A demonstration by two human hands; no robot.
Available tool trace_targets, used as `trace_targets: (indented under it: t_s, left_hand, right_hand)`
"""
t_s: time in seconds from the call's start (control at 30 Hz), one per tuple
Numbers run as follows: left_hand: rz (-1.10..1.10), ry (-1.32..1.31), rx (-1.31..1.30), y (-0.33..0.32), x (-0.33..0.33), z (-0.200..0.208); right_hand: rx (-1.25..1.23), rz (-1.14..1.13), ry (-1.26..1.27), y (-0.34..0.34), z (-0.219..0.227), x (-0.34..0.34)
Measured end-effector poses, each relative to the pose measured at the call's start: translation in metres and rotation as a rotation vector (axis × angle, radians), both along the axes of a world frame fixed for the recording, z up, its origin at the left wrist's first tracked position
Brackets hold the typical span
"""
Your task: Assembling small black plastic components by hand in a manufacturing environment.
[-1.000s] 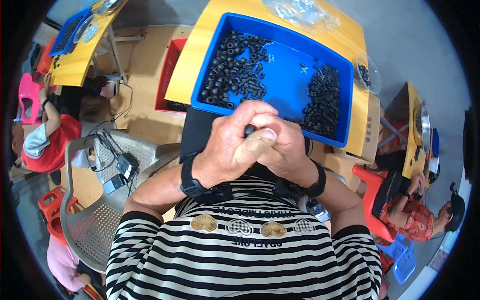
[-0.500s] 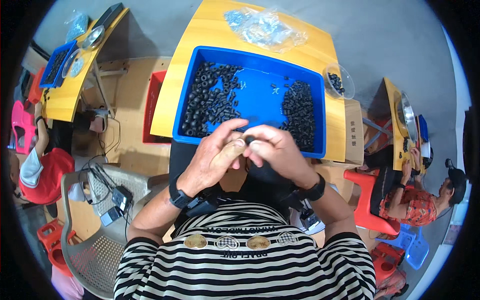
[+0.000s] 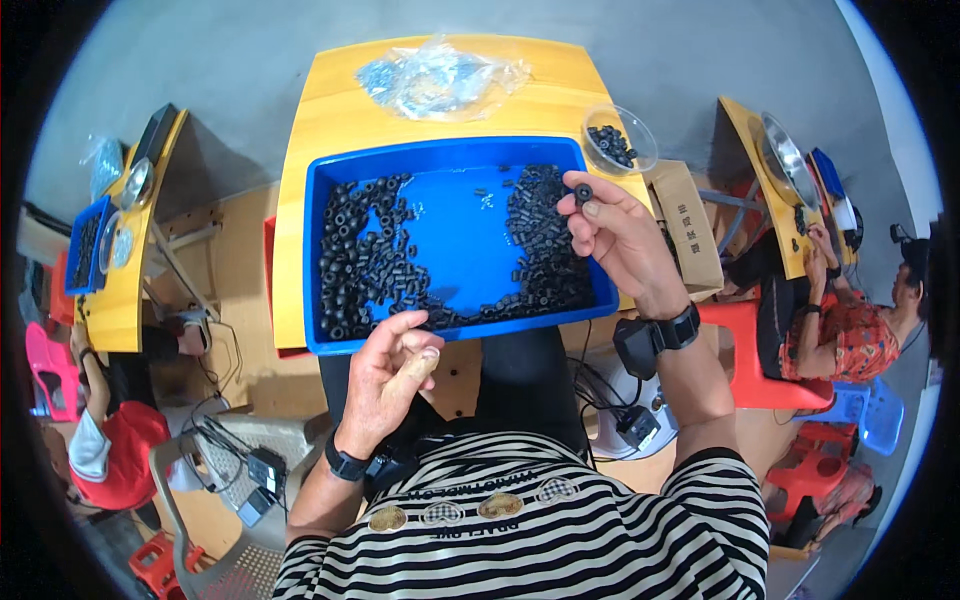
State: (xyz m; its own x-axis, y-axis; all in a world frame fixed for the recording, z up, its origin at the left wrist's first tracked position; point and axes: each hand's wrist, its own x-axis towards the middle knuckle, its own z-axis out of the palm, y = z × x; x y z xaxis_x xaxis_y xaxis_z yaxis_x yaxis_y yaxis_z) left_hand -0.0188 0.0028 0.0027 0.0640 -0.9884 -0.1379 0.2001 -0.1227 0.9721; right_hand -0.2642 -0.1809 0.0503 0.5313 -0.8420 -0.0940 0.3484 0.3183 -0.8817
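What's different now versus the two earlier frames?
The right hand has carried a small round black part rightward, toward the clear round plastic bowl; the left hand has let go, now apart. The blue rectangular plastic tray stays on the yellow wooden table.

Right of the blue tray (image 3: 465, 240), dark characters (image 3: 691, 228) mark a cardboard box (image 3: 703, 252); on my side of it, my striped shirt (image 3: 540, 545) bears black lettering (image 3: 447, 533), upside down.
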Motion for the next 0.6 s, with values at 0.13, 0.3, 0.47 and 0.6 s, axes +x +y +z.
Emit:
trace_targets:
  t_s: [0.13, 0.3, 0.47, 0.6]
  left_hand:
    - [0.001, 0.049, -0.012, 0.000, 0.000, -0.006]
    - [0.015, -0.010, -0.013, 0.002, -0.001, -0.009]
    - [0.026, -0.013, 0.006, 0.002, -0.001, -0.009]
    - [0.004, 0.012, -0.005, 0.002, -0.001, -0.005]
  right_hand:
    - [-0.009, -0.040, 0.015, -0.014, 0.000, -0.004]
    - [-0.053, -0.106, 0.097, -0.045, -0.009, -0.017]
    - [-0.115, -0.206, 0.257, -0.101, -0.031, -0.044]
    - [-0.150, -0.336, 0.434, -0.117, -0.036, -0.055]
